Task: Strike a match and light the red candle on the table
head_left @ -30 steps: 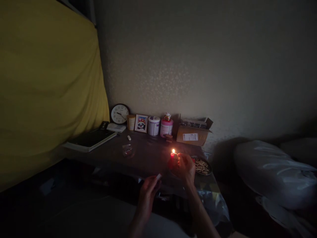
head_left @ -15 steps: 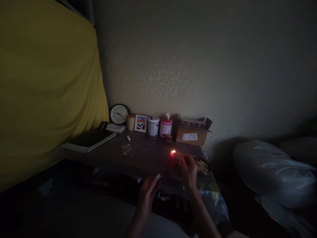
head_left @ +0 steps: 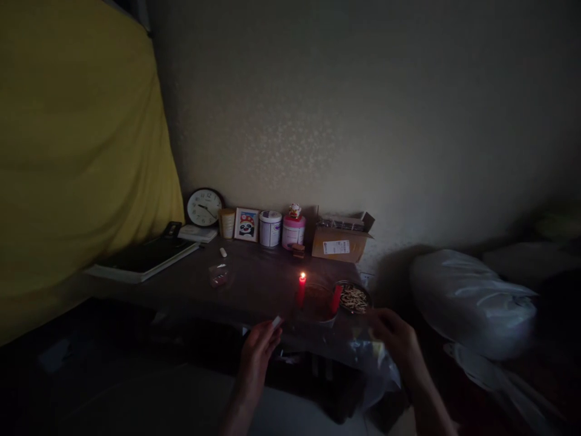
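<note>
My left hand (head_left: 258,348) is closed on a small flat box with a pale side, apparently a matchbox (head_left: 276,322), in front of the table's near edge. To the right, my right hand (head_left: 394,333) is pinched and dim; whatever its fingertips hold cannot be made out. A lit red candle (head_left: 301,292) stands upright on the table by the left side of a round clear dish (head_left: 324,323). At the dish's right side a second red candle (head_left: 336,300) leans slightly, with no flame. Just beyond my right hand, a round tin (head_left: 370,299) holds many matchsticks (head_left: 353,298).
Along the wall stand a clock (head_left: 204,206), a cup (head_left: 226,223), a panda picture (head_left: 247,224), two canisters (head_left: 270,229) and a cardboard box (head_left: 338,242). A small clear packet (head_left: 219,275) and a large book (head_left: 145,259) lie left. White bags (head_left: 472,303) sit right.
My right hand has moved away from the candles, right and toward me. Two flames showed close together before; one shows now. The second candle is uncovered. The view has shifted slightly right.
</note>
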`<act>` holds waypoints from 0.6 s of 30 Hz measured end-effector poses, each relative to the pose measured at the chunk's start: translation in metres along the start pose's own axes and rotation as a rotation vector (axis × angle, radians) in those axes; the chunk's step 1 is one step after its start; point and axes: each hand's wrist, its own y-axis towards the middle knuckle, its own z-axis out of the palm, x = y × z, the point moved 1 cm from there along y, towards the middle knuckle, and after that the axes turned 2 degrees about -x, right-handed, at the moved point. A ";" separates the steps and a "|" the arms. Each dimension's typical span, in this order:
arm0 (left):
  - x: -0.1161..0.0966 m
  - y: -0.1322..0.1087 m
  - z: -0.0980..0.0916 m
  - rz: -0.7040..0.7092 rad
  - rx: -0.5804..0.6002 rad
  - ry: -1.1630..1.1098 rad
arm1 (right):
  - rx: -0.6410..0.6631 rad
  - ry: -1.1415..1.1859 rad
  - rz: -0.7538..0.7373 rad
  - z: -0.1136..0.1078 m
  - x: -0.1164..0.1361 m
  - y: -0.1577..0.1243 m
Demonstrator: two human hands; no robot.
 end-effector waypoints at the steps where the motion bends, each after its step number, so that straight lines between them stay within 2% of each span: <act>1: 0.000 0.000 0.000 -0.005 0.000 0.001 | -0.038 0.008 -0.012 -0.009 -0.004 -0.002; 4: 0.001 -0.001 0.002 -0.017 -0.007 0.013 | -0.109 -0.043 -0.050 -0.025 -0.011 -0.006; 8: 0.001 -0.001 0.004 -0.014 -0.022 0.035 | -0.187 -0.202 -0.003 -0.029 -0.027 0.000; 11: 0.001 -0.002 0.004 -0.016 -0.021 0.057 | -0.198 -0.234 0.058 -0.027 -0.048 0.012; 18: 0.001 -0.001 0.002 -0.029 -0.019 0.065 | -0.181 -0.194 0.014 -0.006 -0.083 0.045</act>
